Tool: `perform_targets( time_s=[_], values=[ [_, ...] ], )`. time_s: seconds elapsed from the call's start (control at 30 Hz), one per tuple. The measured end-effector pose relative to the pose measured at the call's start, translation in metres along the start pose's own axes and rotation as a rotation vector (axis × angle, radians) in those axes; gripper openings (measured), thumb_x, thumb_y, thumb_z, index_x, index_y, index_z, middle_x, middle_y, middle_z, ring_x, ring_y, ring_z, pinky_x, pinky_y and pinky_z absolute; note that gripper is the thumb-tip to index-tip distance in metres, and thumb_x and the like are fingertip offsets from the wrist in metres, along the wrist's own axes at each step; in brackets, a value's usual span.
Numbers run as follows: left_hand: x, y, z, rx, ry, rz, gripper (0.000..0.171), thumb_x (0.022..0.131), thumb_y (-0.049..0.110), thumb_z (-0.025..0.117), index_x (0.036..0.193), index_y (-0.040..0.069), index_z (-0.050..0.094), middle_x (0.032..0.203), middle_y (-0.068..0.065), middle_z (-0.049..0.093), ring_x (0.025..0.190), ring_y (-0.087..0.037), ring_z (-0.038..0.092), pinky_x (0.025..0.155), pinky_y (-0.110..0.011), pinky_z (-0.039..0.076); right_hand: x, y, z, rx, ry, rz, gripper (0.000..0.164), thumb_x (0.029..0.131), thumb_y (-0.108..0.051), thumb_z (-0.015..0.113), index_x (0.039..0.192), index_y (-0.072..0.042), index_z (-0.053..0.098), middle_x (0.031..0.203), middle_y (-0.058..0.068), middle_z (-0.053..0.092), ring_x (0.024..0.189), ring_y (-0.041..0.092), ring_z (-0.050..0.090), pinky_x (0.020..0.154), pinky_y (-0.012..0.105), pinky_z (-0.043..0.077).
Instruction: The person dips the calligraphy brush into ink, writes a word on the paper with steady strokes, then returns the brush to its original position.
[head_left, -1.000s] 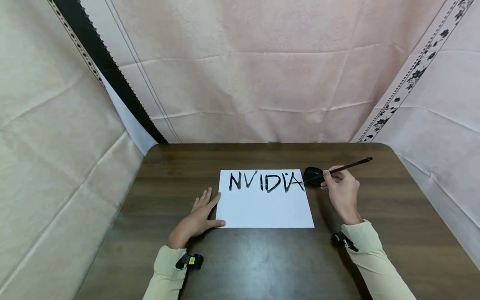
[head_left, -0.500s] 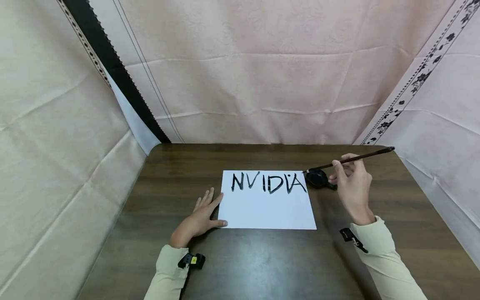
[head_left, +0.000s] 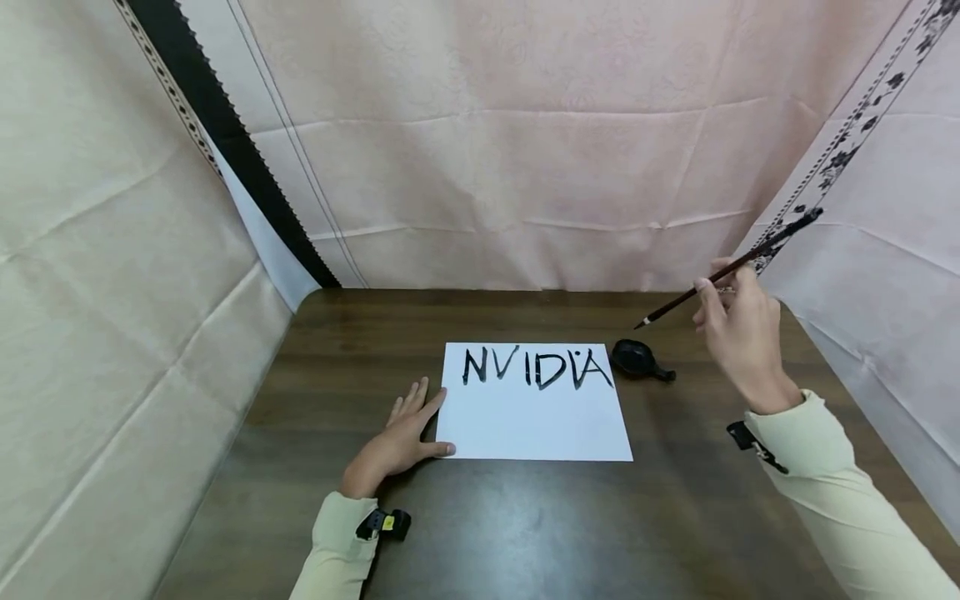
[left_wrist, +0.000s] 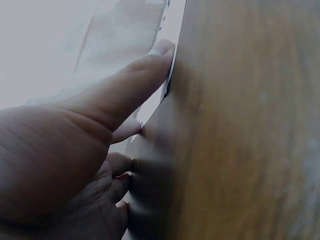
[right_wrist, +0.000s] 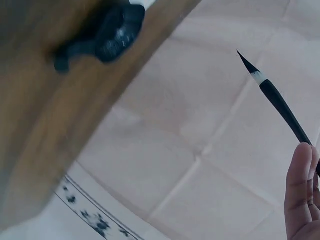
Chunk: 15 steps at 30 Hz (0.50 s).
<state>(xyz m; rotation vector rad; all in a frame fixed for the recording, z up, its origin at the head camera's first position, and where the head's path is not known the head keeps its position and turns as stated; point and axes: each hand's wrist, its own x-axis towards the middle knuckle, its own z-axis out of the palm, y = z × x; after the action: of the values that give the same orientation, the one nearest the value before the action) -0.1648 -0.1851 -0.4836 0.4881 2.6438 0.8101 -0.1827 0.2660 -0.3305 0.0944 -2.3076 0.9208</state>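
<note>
A white sheet of paper [head_left: 532, 425] lies on the table, with "NVIDIA" in black brush strokes along its top. My left hand [head_left: 401, 437] rests spread at the sheet's left edge, thumb on the lower corner. The thumb [left_wrist: 135, 80] lies on the paper's edge in the left wrist view. My right hand [head_left: 746, 333] is raised at the right and pinches a dark writing brush [head_left: 678, 302], its tip slanting down to the left. In the right wrist view the brush [right_wrist: 280, 106] shows a pointed black tip. Below it sits a small black ink dish [head_left: 633, 357] with a short handle.
The dark wooden table [head_left: 495, 533] has rounded far corners. Pale cloth hangings [head_left: 525, 167] enclose its far side and both flanks. The ink dish stands just right of the paper's upper right corner.
My right hand has lifted the brush up and to the right, away from the ink dish and the paper's top corner. My left hand stays on the sheet.
</note>
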Motion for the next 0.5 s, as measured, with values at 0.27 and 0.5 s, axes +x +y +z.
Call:
perform_targets(
  time_s=[0.27, 0.5],
  values=[
    [-0.001, -0.003, -0.003, 0.002, 0.008, -0.019, 0.096, 0.095, 0.036, 0.081, 0.169, 0.01, 0.025, 0.176, -0.021, -0.003, 0.162, -0.04, -0.007, 0.129, -0.062, -0.002, 0.037, -0.012, -0.009, -0.152, -0.044, -0.108, 0.037, 0.11, -0.019, 0.059, 0.136, 0.007, 0.058, 0.088, 0.023, 0.072, 0.061, -0.001, 0.057, 0.06, 0.026, 0.042],
    [0.001, -0.003, 0.001, -0.014, 0.009, -0.006, 0.097, 0.094, 0.036, 0.082, 0.168, 0.01, 0.027, 0.176, -0.022, -0.001, 0.162, -0.041, -0.005, 0.128, -0.064, -0.001, 0.054, -0.008, -0.013, -0.234, -0.153, -0.044, 0.032, 0.112, -0.023, 0.054, 0.115, 0.008, 0.061, 0.101, 0.032, 0.072, 0.084, 0.049, 0.068, 0.074, 0.063, 0.048]
  ],
)
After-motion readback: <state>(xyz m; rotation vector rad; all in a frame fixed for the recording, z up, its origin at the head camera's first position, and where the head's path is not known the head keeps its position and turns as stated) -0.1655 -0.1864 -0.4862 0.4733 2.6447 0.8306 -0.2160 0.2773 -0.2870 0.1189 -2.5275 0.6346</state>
